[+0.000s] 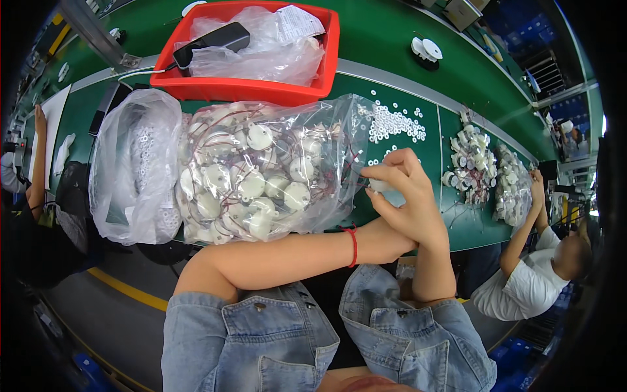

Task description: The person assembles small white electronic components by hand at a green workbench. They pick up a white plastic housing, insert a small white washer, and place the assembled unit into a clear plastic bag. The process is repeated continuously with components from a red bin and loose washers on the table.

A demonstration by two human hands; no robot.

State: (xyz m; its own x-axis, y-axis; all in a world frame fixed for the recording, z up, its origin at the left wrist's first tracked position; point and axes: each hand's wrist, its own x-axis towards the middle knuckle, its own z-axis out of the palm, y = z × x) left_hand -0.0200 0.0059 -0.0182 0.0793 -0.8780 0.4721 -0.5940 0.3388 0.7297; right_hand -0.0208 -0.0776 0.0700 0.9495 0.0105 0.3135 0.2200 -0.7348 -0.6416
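Pinching a whitish piece [386,185] with our right hand [417,208], we hold it just right of the clear bag of wired discs [336,199], our left hand's [390,240] fingers too hidden to tell.

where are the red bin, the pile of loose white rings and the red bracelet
Red bin [235,93]: head view, on its front wall.
White rings [393,124]: head view, on the middle of the pile.
Red bracelet [355,247]: head view, on the band across the left wrist.
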